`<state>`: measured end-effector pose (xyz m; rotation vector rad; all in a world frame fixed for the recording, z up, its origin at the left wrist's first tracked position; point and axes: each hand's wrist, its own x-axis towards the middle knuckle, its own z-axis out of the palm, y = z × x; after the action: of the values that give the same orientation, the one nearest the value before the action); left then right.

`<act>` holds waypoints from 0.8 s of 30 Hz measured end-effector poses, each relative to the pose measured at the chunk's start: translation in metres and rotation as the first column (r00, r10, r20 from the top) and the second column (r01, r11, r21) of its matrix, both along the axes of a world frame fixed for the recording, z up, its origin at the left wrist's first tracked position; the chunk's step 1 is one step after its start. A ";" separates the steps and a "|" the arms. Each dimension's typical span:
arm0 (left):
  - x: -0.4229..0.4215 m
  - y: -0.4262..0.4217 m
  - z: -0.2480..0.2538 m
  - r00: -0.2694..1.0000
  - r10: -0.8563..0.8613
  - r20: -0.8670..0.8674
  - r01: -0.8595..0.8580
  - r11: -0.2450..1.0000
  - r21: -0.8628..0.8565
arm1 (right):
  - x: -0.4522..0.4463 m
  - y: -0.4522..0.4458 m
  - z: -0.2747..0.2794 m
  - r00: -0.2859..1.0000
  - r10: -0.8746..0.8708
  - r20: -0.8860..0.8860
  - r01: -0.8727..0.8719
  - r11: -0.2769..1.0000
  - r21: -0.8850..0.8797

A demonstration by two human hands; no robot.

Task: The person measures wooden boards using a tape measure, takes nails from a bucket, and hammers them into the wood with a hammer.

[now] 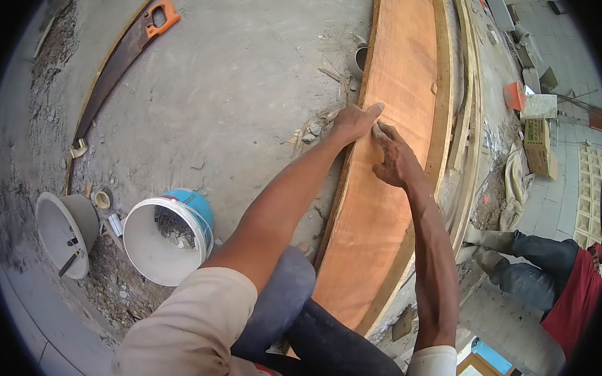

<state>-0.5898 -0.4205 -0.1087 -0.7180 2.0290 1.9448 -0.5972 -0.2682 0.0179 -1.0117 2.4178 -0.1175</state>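
Note:
A long reddish-brown plywood board (pixel 372 245) with pale timber strips along its edges runs from the lower middle to the top of the view. My left hand (pixel 355 124) grips its left edge, thumb lying on the top face and the fingers partly hidden over the side. Close beside it, my right hand (pixel 398 157) rests on the board's face. Its index finger reaches towards my left thumb, and its own thumb sticks out apart; I see nothing between them. The other right fingers are partly curled.
A handsaw (pixel 122 62) with an orange handle lies at upper left. A white-and-blue bucket (pixel 168 239) and a tilted grey tub (pixel 67 235) stand lower left. Thin timber strips (pixel 470 121) lie right of the board. Another person (pixel 546 272) is at the right.

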 end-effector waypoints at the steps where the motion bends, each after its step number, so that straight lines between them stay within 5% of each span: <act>1: -0.002 0.001 -0.002 1.000 -0.008 -0.004 0.008 1.000 -0.006 | 0.000 -0.003 0.002 1.000 0.002 -0.007 -0.002 0.999 0.039; 6: -0.003 -0.003 -0.006 0.998 -0.044 -0.047 0.047 0.997 0.066 | 0.001 -0.003 -0.001 1.000 -0.001 -0.028 0.003 0.998 0.063; 10: 0.012 -0.035 -0.001 0.999 -0.008 0.031 0.010 0.999 -0.039 | 0.004 0.000 -0.010 0.995 0.010 -0.103 -0.007 0.999 0.033; 12: 0.023 -0.069 0.010 0.990 -0.014 0.139 -0.018 0.975 0.223 | 0.007 0.003 -0.013 0.994 -0.032 -0.102 0.035 0.999 0.023; 15: 0.028 -0.099 -0.011 0.980 -0.082 0.183 0.008 0.928 0.372 | 0.004 0.012 -0.021 0.991 -0.033 -0.127 0.025 0.997 -0.068; 21: 0.064 -0.117 0.022 0.998 0.031 -0.049 0.000 0.844 0.537 | 0.006 0.007 -0.019 0.992 -0.025 -0.123 0.018 0.998 -0.058; 24: 0.071 -0.126 0.016 0.999 0.013 -0.030 0.002 0.892 0.453 | 0.007 0.006 -0.015 0.990 -0.023 -0.138 0.015 0.998 -0.061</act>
<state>-0.5186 -0.5469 -0.0924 -0.5776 1.4890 2.3216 -0.5898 -0.2622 0.0031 -1.0552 2.5642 -0.1303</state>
